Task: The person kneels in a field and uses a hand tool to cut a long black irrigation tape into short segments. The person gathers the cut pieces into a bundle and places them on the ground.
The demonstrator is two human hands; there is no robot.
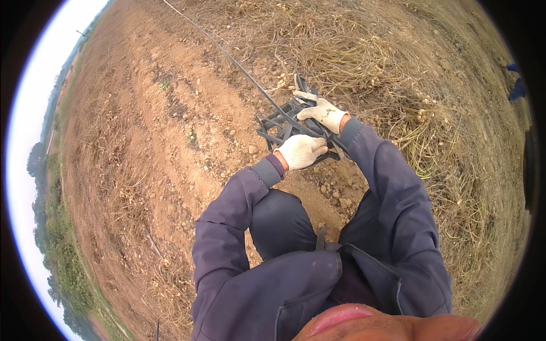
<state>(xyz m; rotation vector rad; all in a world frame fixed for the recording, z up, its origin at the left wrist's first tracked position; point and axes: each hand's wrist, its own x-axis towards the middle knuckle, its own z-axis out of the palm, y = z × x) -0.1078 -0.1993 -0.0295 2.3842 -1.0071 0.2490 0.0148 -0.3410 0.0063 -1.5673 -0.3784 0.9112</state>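
A loose bundle of flat black tape (277, 137), apparently drip irrigation tape, is gathered in front of my knees, its loops sticking out to the left. My left hand (300, 151), in an off-white knitted glove, grips the near side of the bundle. On its far right side, my right hand (323, 114), gloved alike and soiled, has its fingers closed around the strips. One taut strand (239, 65) runs from the bundle across the field towards the top left. A pale, dirty folded piece (305, 96) shows just beyond my right hand. Both palms are hidden.
Dried peanut vines (362, 59) with pods lie heaped ahead and along my right. Bare, cloddy soil (204, 115) stretches to the left. Blue-clad legs or feet (517, 89) show at the right rim, above a dark object (529, 170). Trees (64, 238) border the field.
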